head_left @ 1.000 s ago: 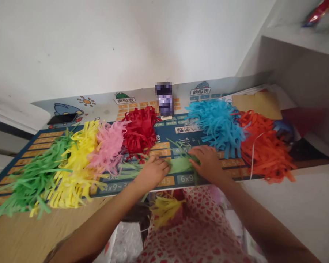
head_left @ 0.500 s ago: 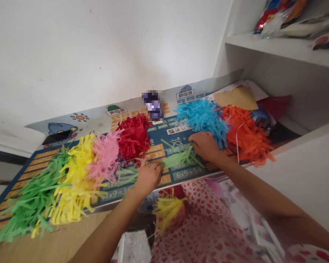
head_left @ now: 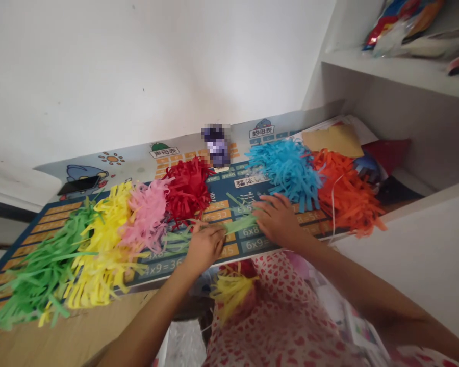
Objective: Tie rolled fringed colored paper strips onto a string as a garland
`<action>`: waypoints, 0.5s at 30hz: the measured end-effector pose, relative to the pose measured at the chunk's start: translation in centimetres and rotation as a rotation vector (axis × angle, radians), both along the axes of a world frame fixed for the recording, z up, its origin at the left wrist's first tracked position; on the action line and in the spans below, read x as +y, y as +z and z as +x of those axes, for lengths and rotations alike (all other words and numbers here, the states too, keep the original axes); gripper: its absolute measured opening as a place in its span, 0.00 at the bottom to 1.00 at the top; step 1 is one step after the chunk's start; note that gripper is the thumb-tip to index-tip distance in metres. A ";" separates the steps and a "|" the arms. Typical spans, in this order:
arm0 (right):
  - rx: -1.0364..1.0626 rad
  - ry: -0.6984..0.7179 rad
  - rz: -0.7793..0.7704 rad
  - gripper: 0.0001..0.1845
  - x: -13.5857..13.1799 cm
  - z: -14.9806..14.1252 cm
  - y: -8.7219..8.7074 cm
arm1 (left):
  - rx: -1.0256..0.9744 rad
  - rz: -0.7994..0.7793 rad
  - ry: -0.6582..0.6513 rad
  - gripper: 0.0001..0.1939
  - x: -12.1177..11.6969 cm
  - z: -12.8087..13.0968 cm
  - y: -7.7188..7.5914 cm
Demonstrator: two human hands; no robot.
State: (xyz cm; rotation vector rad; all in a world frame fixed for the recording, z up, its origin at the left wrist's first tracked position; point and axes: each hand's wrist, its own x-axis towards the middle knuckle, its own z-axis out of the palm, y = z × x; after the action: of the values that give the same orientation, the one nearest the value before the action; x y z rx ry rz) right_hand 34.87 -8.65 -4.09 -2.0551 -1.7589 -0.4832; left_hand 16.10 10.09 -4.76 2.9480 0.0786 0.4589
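Note:
A light green strip of fringed paper (head_left: 239, 224) lies across the table between my hands, its cut fringes spreading at the left end. My left hand (head_left: 205, 244) is closed on the strip near its left part, the fingertips partly hidden. Over the right end rests my right hand (head_left: 276, 219), fingers spread and touching the paper. Left of my left hand are bundles of fringed paper: red (head_left: 189, 188), pink (head_left: 147, 214), yellow (head_left: 103, 250) and green (head_left: 49, 265). A blue bundle (head_left: 285, 171) and an orange bundle (head_left: 348, 196) lie right of my right hand.
The table has a printed mat (head_left: 202, 257) with times tables. A dark phone-like object (head_left: 82, 186) lies at the back left, and a blurred-out item (head_left: 216, 145) stands by the wall. Papers (head_left: 332, 140) fill the right corner under a shelf (head_left: 398, 71). A yellow fringe (head_left: 233, 293) hangs below the edge.
My right hand has moved left and toward me along the light green paper, and its fingers have spread from a closed grasp. My left hand stays in nearly the same place.

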 end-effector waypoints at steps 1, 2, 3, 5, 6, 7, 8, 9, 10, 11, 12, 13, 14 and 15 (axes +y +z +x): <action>-0.016 0.044 -0.012 0.11 0.1 -0.4 0.0 | -0.008 0.021 -0.005 0.12 -0.2 -0.1 0.0; -0.034 0.097 -0.032 0.12 0.3 -0.9 -0.1 | -0.014 0.042 -0.010 0.12 -0.5 -0.1 0.0; -0.052 0.151 -0.059 0.13 0.5 -1.4 -0.3 | -0.016 0.062 -0.014 0.12 -0.7 -0.2 0.0; -0.065 0.203 -0.113 0.12 1.1 -2.0 -0.8 | -0.010 0.094 -0.014 0.12 -1.2 -0.4 0.1; -0.055 0.193 -0.136 0.12 1.3 -2.1 -1.1 | 0.000 0.104 -0.011 0.11 -1.3 -0.5 0.1; -0.037 0.170 -0.156 0.12 1.4 -1.9 -1.4 | 0.012 0.108 -0.005 0.11 -1.4 -0.7 0.1; -0.014 0.144 -0.169 0.12 1.4 -1.6 -1.7 | 0.022 0.104 0.004 0.11 -1.4 -0.8 0.1; 0.013 0.119 -0.172 0.12 1.3 -1.2 -1.9 | 0.031 0.092 0.014 0.11 -1.4 -1.0 0.1; 0.043 0.099 -0.166 0.12 1.0 -0.7 -2.1 | 0.034 0.072 0.026 0.10 -1.3 -1.1 0.0; 0.080 0.092 -0.156 0.11 0.8 -0.2 -2.3 | 0.036 0.046 0.040 0.10 -1.1 -1.2 0.0; 0.124 0.091 -0.149 0.10 0.5 0.3 -2.5 | 0.040 0.016 0.057 0.10 -0.9 -1.2 0.0; 0.173 0.090 -0.147 0.09 0.3 0.7 -2.6 | 0.048 -0.015 0.076 0.10 -0.6 -1.2 0.0; 0.227 0.083 -0.155 0.08 0.2 1.1 -2.8 | 0.064 -0.048 0.098 0.11 -0.4 -1.2 0.1; 0.281 0.071 -0.174 0.07 0.2 1.4 -2.8 | 0.084 -0.084 0.122 0.12 -0.2 -1.1 0.1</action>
State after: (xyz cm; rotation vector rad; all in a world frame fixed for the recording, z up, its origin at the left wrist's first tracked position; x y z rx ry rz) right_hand 36.32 -8.49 -6.93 -2.0485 -1.7450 -0.0173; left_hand 14.97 9.90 -4.64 2.8895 0.2817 0.3390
